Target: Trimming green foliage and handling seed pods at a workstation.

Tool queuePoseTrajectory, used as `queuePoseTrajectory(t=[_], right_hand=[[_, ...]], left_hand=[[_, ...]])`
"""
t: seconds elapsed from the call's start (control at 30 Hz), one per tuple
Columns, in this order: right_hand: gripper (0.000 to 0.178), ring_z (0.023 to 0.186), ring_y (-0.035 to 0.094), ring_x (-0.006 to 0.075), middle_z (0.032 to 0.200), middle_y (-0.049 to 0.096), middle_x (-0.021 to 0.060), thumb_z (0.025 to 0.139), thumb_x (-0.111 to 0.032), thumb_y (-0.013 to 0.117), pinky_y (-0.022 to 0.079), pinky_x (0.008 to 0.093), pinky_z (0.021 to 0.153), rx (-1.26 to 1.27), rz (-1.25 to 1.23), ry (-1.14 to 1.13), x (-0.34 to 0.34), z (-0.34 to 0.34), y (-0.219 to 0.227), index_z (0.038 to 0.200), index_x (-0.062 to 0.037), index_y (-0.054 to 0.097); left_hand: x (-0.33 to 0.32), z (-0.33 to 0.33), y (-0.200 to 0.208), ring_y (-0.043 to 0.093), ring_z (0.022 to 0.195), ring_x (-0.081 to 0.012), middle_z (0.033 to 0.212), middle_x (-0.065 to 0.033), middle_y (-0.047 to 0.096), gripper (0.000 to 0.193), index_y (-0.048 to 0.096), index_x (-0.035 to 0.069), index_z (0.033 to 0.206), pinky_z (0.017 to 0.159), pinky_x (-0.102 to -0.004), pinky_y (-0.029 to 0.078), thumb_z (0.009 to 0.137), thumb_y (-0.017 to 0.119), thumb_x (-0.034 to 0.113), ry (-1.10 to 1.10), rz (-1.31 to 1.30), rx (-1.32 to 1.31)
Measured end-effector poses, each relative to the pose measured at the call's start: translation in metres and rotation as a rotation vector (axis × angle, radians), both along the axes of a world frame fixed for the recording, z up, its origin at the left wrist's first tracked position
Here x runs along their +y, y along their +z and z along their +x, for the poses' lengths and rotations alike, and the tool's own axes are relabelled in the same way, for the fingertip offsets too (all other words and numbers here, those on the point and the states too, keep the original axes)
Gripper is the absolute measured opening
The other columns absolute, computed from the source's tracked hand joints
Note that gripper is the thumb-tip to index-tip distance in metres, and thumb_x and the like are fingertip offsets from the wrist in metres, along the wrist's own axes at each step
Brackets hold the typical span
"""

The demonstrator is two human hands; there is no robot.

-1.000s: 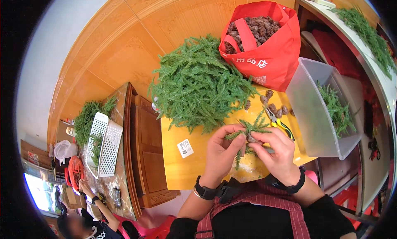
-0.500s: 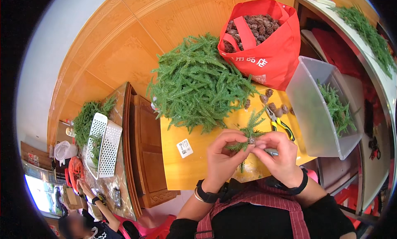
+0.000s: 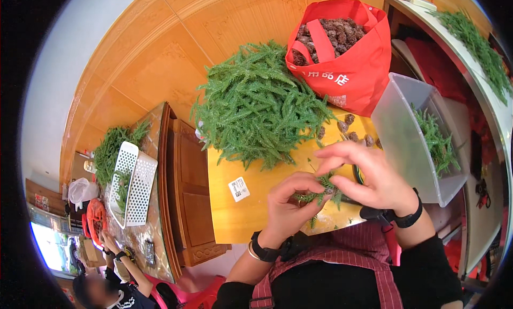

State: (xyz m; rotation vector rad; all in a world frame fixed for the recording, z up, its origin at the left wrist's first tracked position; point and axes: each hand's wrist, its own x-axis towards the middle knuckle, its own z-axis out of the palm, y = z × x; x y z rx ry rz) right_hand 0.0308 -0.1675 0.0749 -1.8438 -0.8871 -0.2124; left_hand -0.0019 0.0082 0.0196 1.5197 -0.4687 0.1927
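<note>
Pinched between the thumb and fingers of my left hand (image 3: 285, 206) is a small green artificial pine sprig (image 3: 335, 197). A small greyish-brown bit shows at the sprig's middle, too small to make out. My right hand (image 3: 377, 173) hovers at the sprig's right side, its fingers stretched and apart, the thumb close to the needles. Under that hand lie pliers with a yellow-and-black handle (image 3: 357, 174), mostly hidden. Beyond both hands, a big heap of green pine sprigs (image 3: 262, 106) covers the back of the yellow table (image 3: 230, 218).
Behind stands a red bag (image 3: 352, 68) of pine cones, with several loose cones (image 3: 352, 136) before it. A clear plastic bin (image 3: 401, 149) holds greenery at right. A white label (image 3: 239, 189) lies left. At far left, another person (image 3: 120, 277) works near a white perforated basket (image 3: 141, 191).
My right hand has let go of the sprig, spread its fingers and risen over the pliers. My left hand keeps its pinch, and the sprig now looks more bunched.
</note>
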Motion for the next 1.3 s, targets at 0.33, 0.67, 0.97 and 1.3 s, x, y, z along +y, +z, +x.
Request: queuePoseTrajectory(t=[0.33, 0.67, 0.97, 1.3], right_hand=[[0.012, 0.076, 0.059, 0.0195, 0.082, 0.062, 0.0084, 0.072, -0.005, 0.064, 0.045, 0.0291, 0.069, 0.237, 0.028, 0.19, -0.013, 0.003, 0.0, 0.08, -0.0037, 0.057], [0.014, 0.075, 0.06, 0.0185, 0.078, 0.062, 0.0071, 0.067, -0.008, 0.071, 0.045, 0.0286, 0.066, 0.138, -0.026, 0.155, -0.014, 0.002, 0.006, 0.071, -0.006, 0.057], [0.01, 0.075, 0.062, 0.0187, 0.079, 0.062, 0.0071, 0.07, -0.004, 0.068, 0.048, 0.0282, 0.067, 0.234, -0.092, 0.142, -0.016, 0.005, 0.008, 0.075, -0.0038, 0.059], [0.011, 0.08, 0.062, 0.019, 0.085, 0.064, 0.0086, 0.072, -0.007, 0.07, 0.048, 0.0298, 0.072, 0.512, -0.051, 0.152, -0.013, 0.004, 0.009, 0.076, -0.003, 0.062]], left_hand=[[0.006, 0.005, -0.001, 0.059, 0.081, -0.0152, 0.091, -0.0088, 0.061, 0.022, 0.06, 0.003, 0.085, 0.065, -0.0241, 0.047, 0.067, 0.067, -0.007, -0.056, -0.075, -0.009], [0.009, 0.005, 0.01, 0.06, 0.081, -0.0172, 0.086, -0.0095, 0.062, 0.021, 0.061, 0.003, 0.079, 0.071, -0.0267, 0.048, 0.064, 0.072, -0.006, -0.121, 0.052, -0.023], [0.01, 0.005, 0.01, 0.06, 0.08, -0.0181, 0.085, -0.0099, 0.062, 0.021, 0.061, 0.002, 0.078, 0.07, -0.0269, 0.048, 0.063, 0.072, -0.008, -0.152, 0.071, -0.011], [0.011, 0.006, 0.013, 0.059, 0.078, -0.0161, 0.082, -0.0073, 0.062, 0.02, 0.062, 0.002, 0.078, 0.07, -0.027, 0.047, 0.064, 0.071, -0.008, -0.224, 0.031, 0.108]])
